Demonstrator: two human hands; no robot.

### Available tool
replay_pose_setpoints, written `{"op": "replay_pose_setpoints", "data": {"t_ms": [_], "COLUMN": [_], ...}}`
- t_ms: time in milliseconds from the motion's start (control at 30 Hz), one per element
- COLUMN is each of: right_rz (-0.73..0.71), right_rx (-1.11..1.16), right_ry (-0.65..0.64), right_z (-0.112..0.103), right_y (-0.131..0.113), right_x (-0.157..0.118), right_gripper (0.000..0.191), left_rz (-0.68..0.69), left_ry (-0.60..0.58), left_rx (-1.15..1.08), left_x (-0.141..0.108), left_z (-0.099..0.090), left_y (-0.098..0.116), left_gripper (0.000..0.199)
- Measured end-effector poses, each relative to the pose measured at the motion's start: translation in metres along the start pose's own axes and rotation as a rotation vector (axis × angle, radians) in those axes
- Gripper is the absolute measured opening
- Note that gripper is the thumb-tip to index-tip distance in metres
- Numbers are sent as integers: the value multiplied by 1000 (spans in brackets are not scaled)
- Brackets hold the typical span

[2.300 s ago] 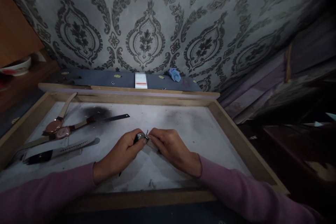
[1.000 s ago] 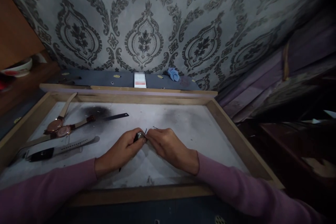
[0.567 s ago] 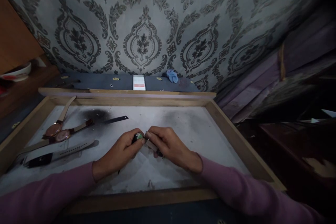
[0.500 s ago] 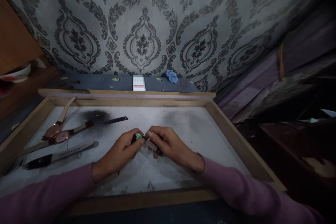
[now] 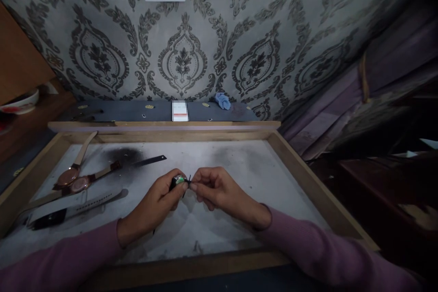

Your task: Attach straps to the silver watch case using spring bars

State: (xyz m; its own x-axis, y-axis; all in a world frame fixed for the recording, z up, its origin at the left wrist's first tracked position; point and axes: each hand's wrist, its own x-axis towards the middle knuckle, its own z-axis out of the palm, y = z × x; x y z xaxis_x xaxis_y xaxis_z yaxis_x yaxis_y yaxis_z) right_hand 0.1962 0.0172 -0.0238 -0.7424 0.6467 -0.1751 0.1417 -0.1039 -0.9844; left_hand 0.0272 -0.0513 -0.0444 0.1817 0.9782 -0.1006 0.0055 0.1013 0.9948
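Over the middle of the tray, my left hand (image 5: 164, 196) is closed around a small watch (image 5: 179, 179) with a green face and a shiny case. Its thumb presses against the lower edge of the case. Close beside it, my right hand (image 5: 217, 189) pinches a thin dark piece (image 5: 188, 182) between thumb and forefinger, right at the watch's side. Whether that piece is a strap end or a tool tip I cannot tell. The other fingers of my right hand are curled loosely.
A wooden-framed tray (image 5: 164, 136) with a white bottom lies before me. At its left are a large rose-gold watch (image 5: 68, 176), a smaller watch (image 5: 80, 184), a pale perforated strap (image 5: 99, 200) and a dark flat blade (image 5: 150, 160). Behind stand a phone (image 5: 179, 111) and a blue cloth (image 5: 222, 101).
The greyish strip with a dark end that showed under my right hand is out of sight. My right fingers now pinch a thin dark piece at the watch. The view has shifted slightly.
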Motion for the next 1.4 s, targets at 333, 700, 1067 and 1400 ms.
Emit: {"op": "replay_pose_setpoints", "data": {"t_ms": [333,700,1067,1400], "right_rz": [20,-231,-91,-115], "right_rx": [-13,-213,11,1], "right_ry": [-7,90,91,86], "right_z": [-2,6,4,5], "right_y": [-5,1,5,4], "right_x": [-1,-5,2,-1], "right_gripper": [26,12,23,20], "left_rz": [-24,-47,-41,-2], "left_ry": [-74,-9,-22,10], "left_rx": [-198,-233,-225,-228], "left_x": [-1,1,1,0], "left_z": [1,3,3,4], "left_y": [4,5,4,-1], "left_gripper": [20,19,24,26]}}
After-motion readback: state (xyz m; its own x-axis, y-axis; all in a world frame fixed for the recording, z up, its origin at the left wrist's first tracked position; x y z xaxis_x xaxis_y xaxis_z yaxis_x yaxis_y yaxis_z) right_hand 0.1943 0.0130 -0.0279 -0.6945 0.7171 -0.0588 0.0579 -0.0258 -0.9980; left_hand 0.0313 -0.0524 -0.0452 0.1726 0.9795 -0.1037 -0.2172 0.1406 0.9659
